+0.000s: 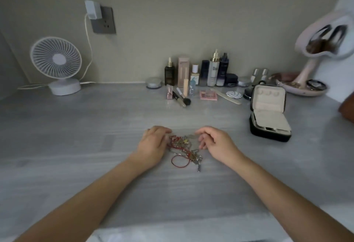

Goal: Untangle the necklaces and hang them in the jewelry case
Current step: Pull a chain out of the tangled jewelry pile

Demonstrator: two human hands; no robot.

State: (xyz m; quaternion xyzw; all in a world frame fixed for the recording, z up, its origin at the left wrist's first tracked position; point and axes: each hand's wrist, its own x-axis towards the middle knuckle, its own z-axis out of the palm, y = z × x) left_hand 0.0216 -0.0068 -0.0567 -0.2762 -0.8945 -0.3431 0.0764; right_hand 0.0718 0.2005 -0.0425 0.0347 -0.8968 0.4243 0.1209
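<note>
Head view: necklaces (pixel 184 150) lie knotted on the table (pixel 86 136), well left of the open jewelry case (pixel 268 136), your left hand (pixel 153 144) and right hand (pixel 216 142) curled at their edges, grip unclear; if you pull apart hard, the knot likely tightens or a thin chain snaps.

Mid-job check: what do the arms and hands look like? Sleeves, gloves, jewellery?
The left hand and right hand wear no gloves; no ring, watch or bracelet shows. The left forearm and right forearm are uncovered down to the picture's bottom edge, with no sleeve in view.
</note>
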